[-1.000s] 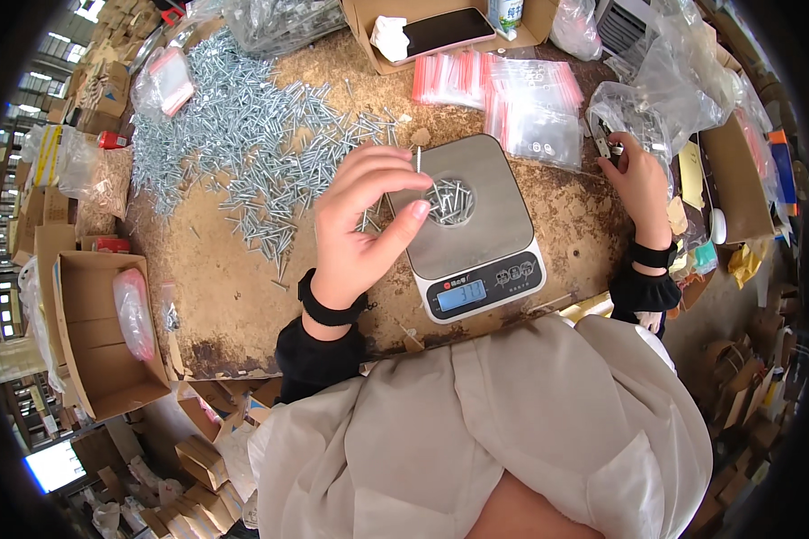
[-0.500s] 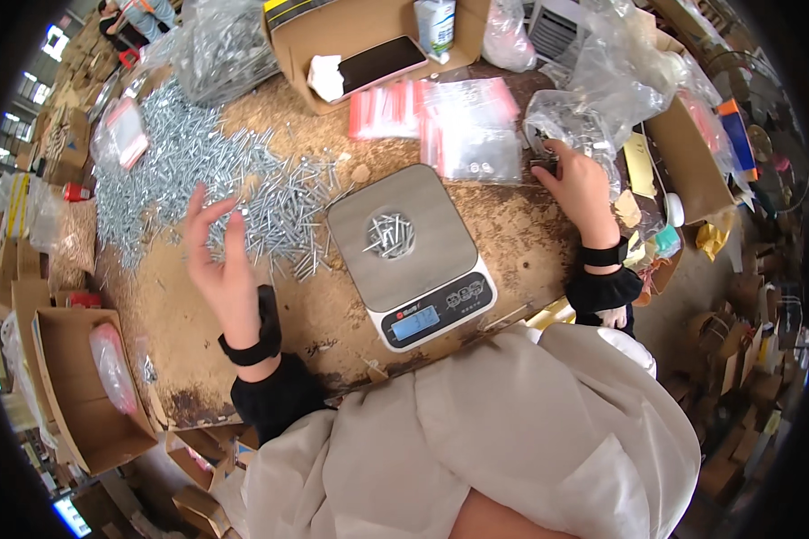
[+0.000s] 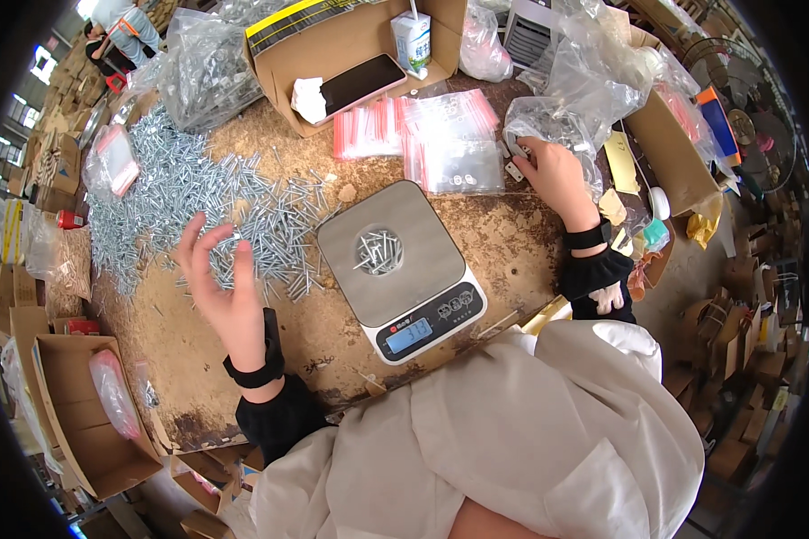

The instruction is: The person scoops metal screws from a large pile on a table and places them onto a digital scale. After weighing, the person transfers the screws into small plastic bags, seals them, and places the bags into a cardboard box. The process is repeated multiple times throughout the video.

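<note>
My left hand [image 3: 220,283] hovers above the near edge of a spread pile of silvery screws [image 3: 198,189], its fingers apart and holding nothing. At the back right, my right hand [image 3: 555,180] has its fingers bent together at the mouth of a clear plastic bag [image 3: 553,121]. A small metal piece with holes [image 3: 513,171] shows at its fingertips; the fingers partly hide what is there. Between my hands stands a white digital scale [image 3: 355,292] with a grey plate and a lit display. A small round clear dish [image 3: 399,256] of screws rests on that plate.
Red-edged zip bags [image 3: 454,148] lie behind the scale. Further back, an open cardboard box [image 3: 283,67] holds a phone [image 3: 364,83] and a drink carton [image 3: 412,43]. Another box [image 3: 679,153] stands at the right; an open carton [image 3: 90,422] sits left of the table.
The whole view has shifted a little. My right hand stays at the clear bag, its fingers slightly moved, and a holed metal piece now shows there. My left hand remains spread.
</note>
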Tool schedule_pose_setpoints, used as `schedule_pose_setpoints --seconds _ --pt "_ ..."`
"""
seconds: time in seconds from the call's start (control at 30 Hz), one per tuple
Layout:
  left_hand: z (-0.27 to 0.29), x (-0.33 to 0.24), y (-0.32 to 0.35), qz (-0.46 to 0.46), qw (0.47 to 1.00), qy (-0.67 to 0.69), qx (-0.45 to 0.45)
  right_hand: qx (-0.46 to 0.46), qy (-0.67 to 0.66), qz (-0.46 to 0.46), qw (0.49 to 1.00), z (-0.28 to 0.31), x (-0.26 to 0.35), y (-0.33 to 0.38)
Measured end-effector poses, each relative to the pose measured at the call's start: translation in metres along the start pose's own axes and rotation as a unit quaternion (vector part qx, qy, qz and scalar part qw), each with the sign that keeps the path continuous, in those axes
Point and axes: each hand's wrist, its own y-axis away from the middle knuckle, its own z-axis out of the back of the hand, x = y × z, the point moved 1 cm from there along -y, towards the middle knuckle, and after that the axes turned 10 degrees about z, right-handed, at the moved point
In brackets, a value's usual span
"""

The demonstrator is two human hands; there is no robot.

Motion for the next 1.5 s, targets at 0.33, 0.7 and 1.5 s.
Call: schedule_pose_setpoints --seconds 0.33,0.7,1.5 --pt "-0.001 0.0 0.003 0.013 1.0 0.013 0.019 0.015 -0.021 -0.01 1.0 0.018 0.01 0.01" --pt "-0.001 0.0 0.001 -0.007 1.0 0.02 0.02 0.075 -0.311 0.311 0.895 0.057 0.153 -0.026" --pt "-0.011 -0.009 0.003 -0.091 0.987 0.095 0.094 0.009 -0.182 0.166 0.969 0.041 0.109 -0.062"
